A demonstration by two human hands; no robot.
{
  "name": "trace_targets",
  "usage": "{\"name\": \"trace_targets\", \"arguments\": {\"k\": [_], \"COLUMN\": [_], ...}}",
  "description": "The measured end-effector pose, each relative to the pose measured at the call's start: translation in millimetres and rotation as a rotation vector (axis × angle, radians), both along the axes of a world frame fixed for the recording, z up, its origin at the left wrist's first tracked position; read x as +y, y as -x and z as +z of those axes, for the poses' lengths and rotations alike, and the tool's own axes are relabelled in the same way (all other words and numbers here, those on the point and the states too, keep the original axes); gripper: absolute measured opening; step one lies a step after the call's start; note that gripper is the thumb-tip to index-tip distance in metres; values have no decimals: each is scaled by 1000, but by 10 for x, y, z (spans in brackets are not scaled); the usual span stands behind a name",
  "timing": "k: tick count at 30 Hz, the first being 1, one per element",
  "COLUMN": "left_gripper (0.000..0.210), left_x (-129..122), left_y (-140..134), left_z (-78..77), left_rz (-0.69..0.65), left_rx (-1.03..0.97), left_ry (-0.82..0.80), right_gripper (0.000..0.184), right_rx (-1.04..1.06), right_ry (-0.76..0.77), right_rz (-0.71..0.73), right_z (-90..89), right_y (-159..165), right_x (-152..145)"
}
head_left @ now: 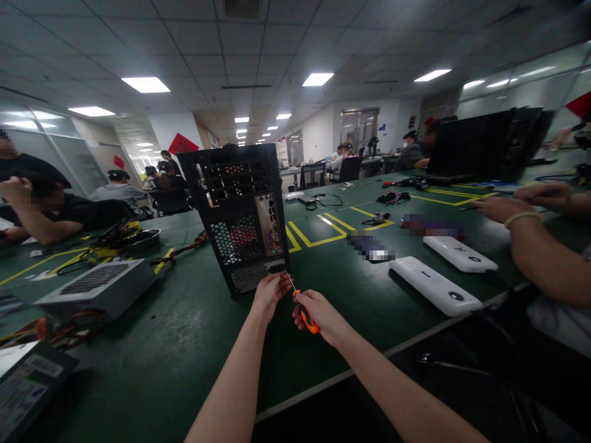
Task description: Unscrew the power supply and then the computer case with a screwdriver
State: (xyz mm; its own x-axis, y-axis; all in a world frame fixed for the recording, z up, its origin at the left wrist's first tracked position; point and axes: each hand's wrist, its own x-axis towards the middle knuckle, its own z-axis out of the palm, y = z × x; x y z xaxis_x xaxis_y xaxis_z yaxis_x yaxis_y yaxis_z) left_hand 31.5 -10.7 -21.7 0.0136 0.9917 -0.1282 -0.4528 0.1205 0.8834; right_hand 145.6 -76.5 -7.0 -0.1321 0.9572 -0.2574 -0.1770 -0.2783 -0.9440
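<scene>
A black computer case [252,178] stands upright on the green table, its perforated back and port panel [271,224] facing me. My right hand [316,314] is wrapped round the orange and black handle of a screwdriver [308,320]. The thin shaft points up and left to the lower right corner of the case back. There my left hand [273,290] has its fingers pinched together beside the shaft's tip, against the power supply [247,277] at the bottom of the case. Whatever sits between those fingers is too small to make out.
Left of the case lie a grey power supply [104,283], another one [34,381] and bundled cables [184,246]. Two white devices [434,286] and a phone [369,246] lie to the right. A co-worker's hands [517,206] rest at the far right, near black monitors [484,144].
</scene>
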Motion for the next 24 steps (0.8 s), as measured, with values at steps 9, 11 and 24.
{"name": "trace_targets", "arguments": {"k": [9,11,24], "left_gripper": [6,6,10], "left_x": [-19,-19,-46], "left_y": [-9,-11,-25], "left_z": [8,3,5], "left_rz": [9,6,63], "left_rx": [3,11,86], "left_ry": [-7,-8,-32], "right_gripper": [12,13,16], "right_rx": [30,36,-13], "right_ry": [8,9,-81], "right_rz": [-38,-48,-133], "right_z": [27,27,-49], "right_y": [10,10,15], "right_x": [-17,-15,2]}}
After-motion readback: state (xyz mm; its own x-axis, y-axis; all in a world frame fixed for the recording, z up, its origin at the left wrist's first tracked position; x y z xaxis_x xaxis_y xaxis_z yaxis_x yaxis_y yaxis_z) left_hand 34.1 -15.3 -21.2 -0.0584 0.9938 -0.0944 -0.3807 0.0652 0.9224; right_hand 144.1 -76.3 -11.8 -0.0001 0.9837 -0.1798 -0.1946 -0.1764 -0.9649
